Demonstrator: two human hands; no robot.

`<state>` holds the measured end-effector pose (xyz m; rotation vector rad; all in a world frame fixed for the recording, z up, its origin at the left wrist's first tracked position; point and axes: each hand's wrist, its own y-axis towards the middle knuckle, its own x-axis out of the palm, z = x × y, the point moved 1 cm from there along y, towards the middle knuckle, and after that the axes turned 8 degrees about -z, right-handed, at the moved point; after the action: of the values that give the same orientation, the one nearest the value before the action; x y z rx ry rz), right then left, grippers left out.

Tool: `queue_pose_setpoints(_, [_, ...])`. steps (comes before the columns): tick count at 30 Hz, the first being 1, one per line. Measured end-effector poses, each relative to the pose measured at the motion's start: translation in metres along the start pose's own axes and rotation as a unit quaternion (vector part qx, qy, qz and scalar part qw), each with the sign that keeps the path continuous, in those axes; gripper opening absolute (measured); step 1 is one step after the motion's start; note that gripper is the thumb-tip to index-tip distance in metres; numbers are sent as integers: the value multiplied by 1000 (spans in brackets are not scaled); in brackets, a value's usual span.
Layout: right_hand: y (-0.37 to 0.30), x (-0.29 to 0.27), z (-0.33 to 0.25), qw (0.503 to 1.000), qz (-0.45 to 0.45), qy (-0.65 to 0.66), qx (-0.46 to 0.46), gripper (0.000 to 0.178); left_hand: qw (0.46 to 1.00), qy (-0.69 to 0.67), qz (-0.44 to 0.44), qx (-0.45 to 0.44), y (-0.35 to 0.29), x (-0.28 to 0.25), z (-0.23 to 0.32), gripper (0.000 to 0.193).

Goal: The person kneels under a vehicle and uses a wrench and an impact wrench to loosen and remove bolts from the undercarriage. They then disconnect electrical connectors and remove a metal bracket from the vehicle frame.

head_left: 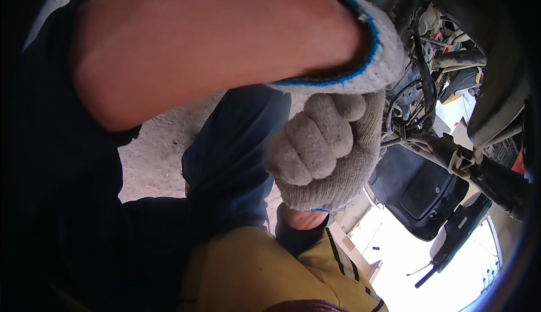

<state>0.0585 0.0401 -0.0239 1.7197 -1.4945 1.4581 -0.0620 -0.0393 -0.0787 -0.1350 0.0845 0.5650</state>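
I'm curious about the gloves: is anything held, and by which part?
Cannot tell: the right hand is curled, no object showing; the left hand is mostly hidden.

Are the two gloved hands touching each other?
Cannot tell: in the head view, the left glove overlaps the right glove, hiding any contact or gap.

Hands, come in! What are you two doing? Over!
Right gloved hand closed in a fist. Left gloved hand near black cables, fingers hidden. Left forearm blocks the upper view.

Pale, rough-looking floor (155, 163) with small dark specks here and there on it.
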Motion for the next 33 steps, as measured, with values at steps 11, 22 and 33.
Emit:
queue_pose_setpoints(11, [-15, 36, 5, 954, 236, -183, -2, 45, 967, 243, 64, 32, 12, 23, -13, 33])
queue_pose_setpoints(22, [17, -22, -6, 984, -157, 66, 55, 38, 991, -123, -6, -49, -6, 2, 4, 34])
queue_pose_setpoints(33, [7, -15, -9, 996, -43, 50, 55, 48, 945, -280, -6, -168, -8, -6, 31, 37])
